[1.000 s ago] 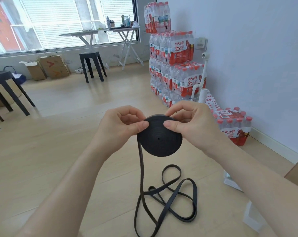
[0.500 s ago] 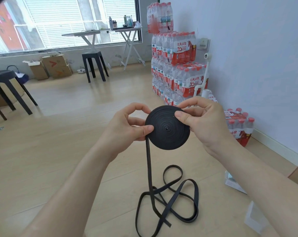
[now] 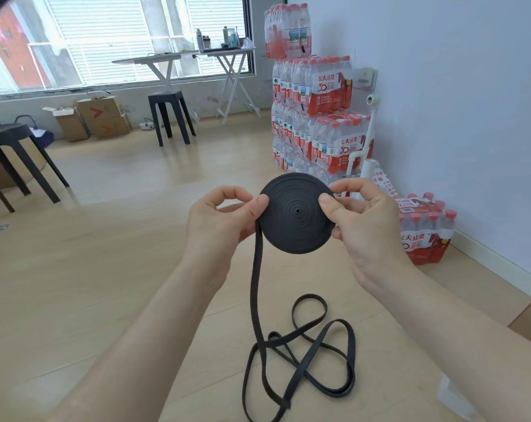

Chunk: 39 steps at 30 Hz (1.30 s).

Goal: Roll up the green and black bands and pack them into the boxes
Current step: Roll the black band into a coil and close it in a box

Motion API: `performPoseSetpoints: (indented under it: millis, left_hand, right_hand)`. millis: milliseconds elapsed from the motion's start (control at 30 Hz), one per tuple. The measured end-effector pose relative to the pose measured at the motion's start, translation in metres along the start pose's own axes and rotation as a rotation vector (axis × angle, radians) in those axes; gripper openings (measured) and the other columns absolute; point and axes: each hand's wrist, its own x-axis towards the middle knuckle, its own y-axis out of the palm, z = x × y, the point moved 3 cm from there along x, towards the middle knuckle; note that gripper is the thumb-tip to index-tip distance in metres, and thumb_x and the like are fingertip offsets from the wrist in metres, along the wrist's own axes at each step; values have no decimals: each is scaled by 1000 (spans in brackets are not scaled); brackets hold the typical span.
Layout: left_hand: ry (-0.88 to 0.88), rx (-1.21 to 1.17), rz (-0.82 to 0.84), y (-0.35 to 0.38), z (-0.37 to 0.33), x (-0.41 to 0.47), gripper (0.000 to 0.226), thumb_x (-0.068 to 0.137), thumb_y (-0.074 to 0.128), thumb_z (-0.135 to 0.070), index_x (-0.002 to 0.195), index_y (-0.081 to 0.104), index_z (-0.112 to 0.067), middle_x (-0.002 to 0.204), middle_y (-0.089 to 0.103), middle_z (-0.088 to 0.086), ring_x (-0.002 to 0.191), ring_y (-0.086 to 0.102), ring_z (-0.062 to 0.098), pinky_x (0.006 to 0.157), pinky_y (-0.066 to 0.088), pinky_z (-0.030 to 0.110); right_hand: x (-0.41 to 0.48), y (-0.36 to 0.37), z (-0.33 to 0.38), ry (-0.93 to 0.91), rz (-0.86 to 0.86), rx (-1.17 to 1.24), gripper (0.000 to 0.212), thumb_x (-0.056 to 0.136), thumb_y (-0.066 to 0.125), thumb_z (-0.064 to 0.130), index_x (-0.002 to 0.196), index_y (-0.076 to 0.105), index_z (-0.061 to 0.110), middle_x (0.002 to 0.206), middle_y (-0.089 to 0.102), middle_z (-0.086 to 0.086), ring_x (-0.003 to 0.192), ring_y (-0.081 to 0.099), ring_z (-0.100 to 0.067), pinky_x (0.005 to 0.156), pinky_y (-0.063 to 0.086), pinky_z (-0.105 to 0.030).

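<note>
Above pale wooden floor [image 3: 105, 284], held mid-air: thick black band wound into flat disc-shaped coil [image 3: 296, 214]; left hand [image 3: 218, 220] pinches coil's left rim, right hand [image 3: 358, 220] pinches right rim; below coil, loose tail [image 3: 252, 284] hangs, lies looped on floor, unrolled; green band unseen; packing apparently not begun.

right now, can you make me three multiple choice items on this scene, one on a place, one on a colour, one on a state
1. Where does the loose tail of the band end up?
A on the floor
B on a stool
C in a box

2. What colour is the roll?
A green
B black
C red

3. How is the roll held?
A by the left hand and the right hand
B by the left hand alone
C unheld

Answers:
1 A, the tail hangs down and loops on the wooden floor.
2 B, the coil is black all over.
3 A, each hand pinches one edge of it.
</note>
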Motion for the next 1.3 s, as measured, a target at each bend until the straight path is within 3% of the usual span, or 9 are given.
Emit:
performPoseSetpoints:
  millis: [233, 367, 533, 600, 700, 800, 967, 1133, 1300]
  left_hand:
    - [56, 100, 79, 0, -4, -1, 16, 77, 73, -1, 79, 68, -16, 81, 75, 7, 80, 70, 20, 86, 53, 34]
    - [98, 165, 65, 1, -8, -3, 19, 78, 72, 0, 89, 68, -14, 82, 76, 4, 77, 70, 18, 75, 55, 28]
    - [80, 186, 135, 9, -9, -8, 37, 80, 71, -3, 102, 66, -32, 83, 76, 2, 80, 72, 20, 75, 58, 33]
    - [101, 176, 110, 11, -11, -9, 40, 79, 71, 1, 101, 67, -33, 80, 76, 3, 76, 73, 20, 70, 59, 31]
    - [126, 226, 68, 4, -16, -7, 43, 77, 71, 6, 98, 69, -31, 76, 75, 1, 74, 72, 20, 67, 59, 29]
    - [177, 393, 132, -2, -22, -6, 47, 76, 69, 10, 93, 70, -34, 75, 75, -5, 72, 72, 14, 67, 58, 22]
    - [204, 658, 298, 8, -13, -9, 57, 74, 70, 10, 88, 69, -45, 84, 75, -10, 79, 70, 3, 79, 58, 27]
    - [226, 718, 280, 7, -10, -7, 55, 74, 72, 6, 83, 66, -47, 80, 75, -8, 76, 71, 8, 77, 58, 35]
    - [227, 614, 172, 2, -11, -2, 24, 71, 80, -7, 77, 64, -24, 71, 73, -3, 68, 69, 11, 67, 56, 26]
  right_hand:
    - [-1, -1, -6, 125, -36, 147, 15, 89, 62, 0, 97, 58, 12, 92, 66, -12, 88, 67, -23, 57, 57, -26]
    - [-2, 1, -10, 207, -34, 239, 13, 90, 61, 0, 96, 57, 11, 91, 63, -10, 91, 65, -26, 56, 56, -25]
    - [-1, 2, -14, 303, -84, 401, 13, 90, 59, 0, 93, 56, 12, 119, 57, -15, 103, 62, -31, 53, 55, -22]
    - [-2, 3, -17, 338, -55, 422, 13, 91, 58, 0, 93, 55, 12, 119, 56, -14, 102, 62, -31, 52, 54, -23]
    - [4, -3, -13, 294, 105, 89, 12, 91, 61, 7, 90, 53, 15, 107, 61, -10, 95, 64, -28, 53, 54, -26]
    - [14, -14, 4, 12, 213, -389, 15, 86, 70, 17, 96, 59, 22, 100, 65, 3, 91, 64, -11, 58, 54, -24]
    - [4, 3, 6, -269, 456, -696, 20, 80, 73, 27, 90, 58, 36, 86, 70, 15, 87, 65, -4, 77, 55, -40]
    - [4, 4, 4, -289, 452, -655, 21, 78, 75, 23, 86, 58, 32, 75, 69, 17, 72, 66, -5, 66, 57, -44]
    - [5, 1, 8, -275, 349, -546, 21, 78, 76, 15, 77, 60, 28, 69, 69, 11, 65, 67, -11, 59, 59, -43]
